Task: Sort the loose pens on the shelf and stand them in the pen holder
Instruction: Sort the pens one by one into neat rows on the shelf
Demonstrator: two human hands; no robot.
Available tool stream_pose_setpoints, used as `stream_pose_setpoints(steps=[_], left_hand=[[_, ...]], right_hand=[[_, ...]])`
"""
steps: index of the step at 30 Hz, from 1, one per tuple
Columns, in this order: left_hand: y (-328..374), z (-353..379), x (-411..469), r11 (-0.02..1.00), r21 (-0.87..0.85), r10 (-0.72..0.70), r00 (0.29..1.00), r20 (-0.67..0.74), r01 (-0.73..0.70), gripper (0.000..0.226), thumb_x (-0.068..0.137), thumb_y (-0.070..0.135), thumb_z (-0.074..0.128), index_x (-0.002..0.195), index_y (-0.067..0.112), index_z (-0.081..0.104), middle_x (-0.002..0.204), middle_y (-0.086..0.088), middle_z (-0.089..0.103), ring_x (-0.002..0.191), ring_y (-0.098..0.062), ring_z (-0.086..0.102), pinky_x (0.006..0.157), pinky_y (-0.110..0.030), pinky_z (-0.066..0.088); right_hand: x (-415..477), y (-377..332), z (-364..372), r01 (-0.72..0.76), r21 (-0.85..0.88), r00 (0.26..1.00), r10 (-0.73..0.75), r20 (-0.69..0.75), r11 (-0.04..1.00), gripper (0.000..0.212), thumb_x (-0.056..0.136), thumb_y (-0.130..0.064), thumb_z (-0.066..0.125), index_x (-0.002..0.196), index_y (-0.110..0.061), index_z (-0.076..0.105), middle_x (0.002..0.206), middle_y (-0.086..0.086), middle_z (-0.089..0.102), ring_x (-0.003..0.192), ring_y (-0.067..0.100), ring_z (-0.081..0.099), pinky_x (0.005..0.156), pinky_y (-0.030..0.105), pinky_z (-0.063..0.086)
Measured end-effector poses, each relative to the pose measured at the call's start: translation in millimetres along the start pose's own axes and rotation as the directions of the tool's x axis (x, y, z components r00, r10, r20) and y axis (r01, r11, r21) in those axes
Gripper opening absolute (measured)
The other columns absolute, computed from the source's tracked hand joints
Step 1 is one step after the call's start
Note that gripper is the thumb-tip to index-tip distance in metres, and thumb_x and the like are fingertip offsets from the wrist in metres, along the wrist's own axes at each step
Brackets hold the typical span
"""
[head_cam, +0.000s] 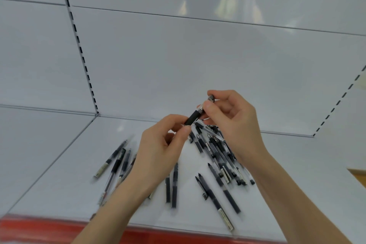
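Note:
A black pen [195, 116] with a dark grip and clear barrel is held above the white shelf [65, 166], tilted up to the right. My left hand [160, 150] pinches its lower end between thumb and forefinger. My right hand [231, 119] pinches its upper end near the cap. Several loose black pens [215, 156] lie in a heap on the shelf under my right hand. More pens [116, 162] lie scattered to the left, and a few [217, 194] nearer the front. No pen holder is in view.
A red strip [49, 230] runs along the shelf's front edge. White back panels [178, 61] rise behind the shelf, with slotted uprights [79, 45] at left and right. A yellowish patch [358, 176] shows at the far right.

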State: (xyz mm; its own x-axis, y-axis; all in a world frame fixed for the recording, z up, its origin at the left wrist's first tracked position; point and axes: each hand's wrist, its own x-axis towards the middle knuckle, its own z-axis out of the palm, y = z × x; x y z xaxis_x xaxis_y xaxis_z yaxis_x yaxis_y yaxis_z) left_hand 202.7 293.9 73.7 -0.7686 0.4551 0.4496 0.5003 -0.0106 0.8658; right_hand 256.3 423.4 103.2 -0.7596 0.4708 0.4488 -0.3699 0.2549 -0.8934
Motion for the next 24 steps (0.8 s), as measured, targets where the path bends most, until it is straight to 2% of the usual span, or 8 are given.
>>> stream_pose_setpoints(steps=[5, 8, 10, 13, 16, 19, 22, 24], left_hand=[[-6, -3, -3, 1.0, -0.008, 0.0, 1.0, -0.013, -0.001, 0.025, 0.087, 0.011, 0.058, 0.079, 0.035, 0.061, 0.068, 0.016, 0.06, 0.063, -0.028, 0.054, 0.047, -0.014, 0.033], [-12, -6, -1, 0.999, 0.032, -0.031, 1.0, -0.003, 0.031, 0.024, 0.086, 0.013, 0.059, 0.079, 0.036, 0.061, 0.066, 0.017, 0.061, 0.05, -0.013, 0.046, 0.044, -0.01, 0.03], [-20, -8, 0, 0.992, 0.114, -0.062, 0.998, 0.005, 0.061, 0.022, 0.085, 0.017, 0.059, 0.076, 0.037, 0.06, 0.064, 0.014, 0.063, 0.05, -0.013, 0.048, 0.046, -0.014, 0.036], [-33, -14, -5, 0.941, 0.329, -0.094, 0.996, 0.01, 0.086, 0.015, 0.085, 0.021, 0.058, 0.077, 0.033, 0.062, 0.071, 0.006, 0.065, 0.062, -0.017, 0.058, 0.062, -0.027, 0.047], [-48, -22, -14, 0.828, 0.557, -0.08, 0.997, -0.001, 0.067, 0.01, 0.086, 0.024, 0.057, 0.086, 0.021, 0.067, 0.076, 0.003, 0.06, 0.069, -0.014, 0.052, 0.064, -0.027, 0.039], [-62, -26, -21, 0.746, 0.658, -0.108, 0.994, -0.031, 0.102, 0.015, 0.087, 0.023, 0.056, 0.092, 0.014, 0.067, 0.082, -0.002, 0.054, 0.076, -0.019, 0.052, 0.067, -0.026, 0.036], [-69, -28, -26, 0.702, 0.698, -0.163, 0.986, -0.039, 0.144, 0.018, 0.088, 0.022, 0.053, 0.097, 0.014, 0.066, 0.086, -0.003, 0.054, 0.081, -0.021, 0.054, 0.068, -0.027, 0.039], [-74, -30, -27, 0.694, 0.705, -0.17, 0.985, -0.039, 0.147, 0.02, 0.088, 0.02, 0.052, 0.103, 0.015, 0.064, 0.089, -0.004, 0.055, 0.085, -0.022, 0.055, 0.069, -0.027, 0.039]], right_hand=[[-2, 6, 5, 0.013, -0.022, 1.0, -0.013, 0.015, 1.0, 0.015, 0.087, -0.005, 0.059, 0.092, -0.02, 0.059, 0.062, -0.008, 0.069, 0.063, 0.005, 0.067, 0.061, 0.014, 0.052], [1, 12, 6, -0.033, -0.004, 0.999, 0.034, 0.032, 0.999, 0.015, 0.087, -0.006, 0.059, 0.092, -0.02, 0.059, 0.063, -0.008, 0.07, 0.064, 0.005, 0.067, 0.062, 0.016, 0.053], [3, 20, 5, -0.125, -0.03, 0.99, 0.127, 0.063, 0.992, 0.012, 0.087, -0.007, 0.059, 0.093, -0.018, 0.06, 0.065, -0.004, 0.07, 0.064, 0.006, 0.068, 0.063, 0.018, 0.055], [3, 35, 0, -0.241, -0.199, 0.955, 0.269, 0.128, 0.95, 0.015, 0.089, -0.014, 0.059, 0.104, -0.01, 0.062, 0.079, 0.004, 0.071, 0.067, 0.008, 0.069, 0.066, 0.021, 0.057], [-6, 45, -14, -0.259, -0.501, 0.887, 0.409, 0.214, 0.826, 0.016, 0.088, -0.021, 0.061, 0.098, -0.009, 0.063, 0.076, 0.001, 0.068, 0.058, 0.004, 0.065, 0.059, 0.022, 0.055], [-22, 49, -26, -0.182, -0.767, 0.771, 0.573, 0.277, 0.615, 0.021, 0.085, -0.028, 0.063, 0.084, -0.007, 0.063, 0.066, -0.002, 0.063, 0.048, 0.001, 0.059, 0.049, 0.018, 0.048], [-38, 50, -27, -0.085, -0.865, 0.682, 0.661, 0.312, 0.495, 0.035, 0.084, -0.028, 0.063, 0.087, 0.007, 0.063, 0.074, 0.017, 0.07, 0.054, 0.014, 0.056, 0.051, 0.019, 0.043], [-43, 51, -26, -0.048, -0.885, 0.696, 0.651, 0.302, 0.462, 0.04, 0.082, -0.026, 0.062, 0.092, 0.012, 0.059, 0.086, 0.025, 0.069, 0.058, 0.02, 0.053, 0.056, 0.025, 0.039]])
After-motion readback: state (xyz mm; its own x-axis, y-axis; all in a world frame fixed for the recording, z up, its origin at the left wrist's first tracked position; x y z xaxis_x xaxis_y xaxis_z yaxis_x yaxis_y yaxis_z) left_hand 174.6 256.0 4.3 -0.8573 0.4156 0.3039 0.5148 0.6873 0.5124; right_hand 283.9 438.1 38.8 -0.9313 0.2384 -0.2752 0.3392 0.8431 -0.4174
